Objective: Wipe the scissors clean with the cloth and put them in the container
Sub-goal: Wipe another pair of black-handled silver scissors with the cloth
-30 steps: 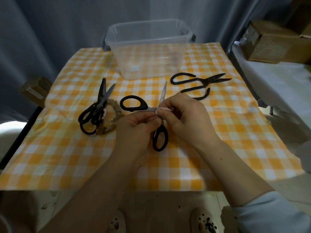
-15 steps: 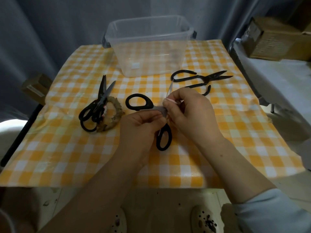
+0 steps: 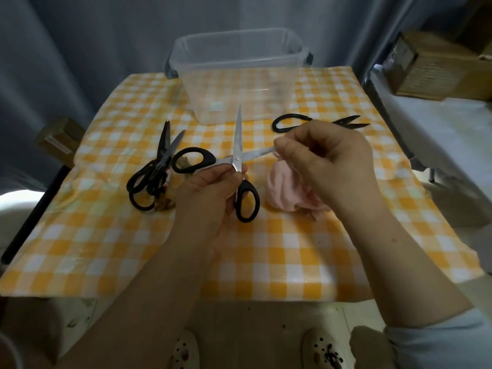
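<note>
My left hand (image 3: 213, 190) grips black-handled scissors (image 3: 237, 161) near their pivot, holding them spread wide open above the checked tablecloth. One blade points up toward the clear plastic container (image 3: 239, 73); the other points right. My right hand (image 3: 327, 158) pinches a pink cloth (image 3: 287, 193) around the tip of that right-pointing blade, and the rest of the cloth hangs bunched under the palm. The container stands at the far edge of the table.
Two more black-handled scissors (image 3: 154, 174) lie on the left, over a brown rope ring (image 3: 165, 203). An all-black pair (image 3: 300, 123) lies to the right, partly behind my right hand. Cardboard boxes (image 3: 436, 67) sit on a white surface at the right.
The scissors have been opened wider and lifted. My right hand slid outward along the right-pointing blade to its tip, and the pink cloth now shows under the palm.
</note>
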### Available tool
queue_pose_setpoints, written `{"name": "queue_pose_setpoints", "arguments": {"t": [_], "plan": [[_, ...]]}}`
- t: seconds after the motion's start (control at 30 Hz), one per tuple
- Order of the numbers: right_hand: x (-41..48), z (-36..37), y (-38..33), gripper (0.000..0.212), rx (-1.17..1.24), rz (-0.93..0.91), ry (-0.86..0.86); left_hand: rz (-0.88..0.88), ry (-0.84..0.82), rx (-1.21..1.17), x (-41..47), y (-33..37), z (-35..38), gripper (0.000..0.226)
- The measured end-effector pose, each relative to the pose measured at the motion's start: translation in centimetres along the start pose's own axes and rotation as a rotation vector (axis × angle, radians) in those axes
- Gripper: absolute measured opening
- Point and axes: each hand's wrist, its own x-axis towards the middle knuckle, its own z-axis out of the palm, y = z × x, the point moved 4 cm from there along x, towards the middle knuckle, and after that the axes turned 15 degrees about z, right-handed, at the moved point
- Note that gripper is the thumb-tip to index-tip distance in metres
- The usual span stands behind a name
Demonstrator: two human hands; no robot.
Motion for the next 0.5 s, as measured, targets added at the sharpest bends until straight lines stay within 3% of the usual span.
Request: {"name": "queue_pose_setpoints", "arguments": {"t": [0.07,0.2,0.27,0.33,0.5], "plan": [[0.1,0.2,0.1,0.008,-0.059,0.062,-0.042,0.001,-0.006,-0.027,0.0,0.0,0.1,0.020],[0.0,0.8,1.4,0.011,-0.114,0.374,-0.255,0.009,-0.034,-0.064,0.1,0.0,0.1,0.021],[-0.2,1.2,1.6,0.017,-0.093,0.409,-0.303,0.001,-0.033,-0.085,0.1,-0.1,0.1,0.017],[-0.2,1.4,1.7,0.021,0.046,0.438,-0.303,-0.014,-0.027,-0.111,0.1,-0.1,0.3,0.010],[0.1,2.1,2.2,0.038,0.730,0.633,-0.364,-0.105,0.035,-0.210,-0.4,-0.3,0.8,0.019]]}}
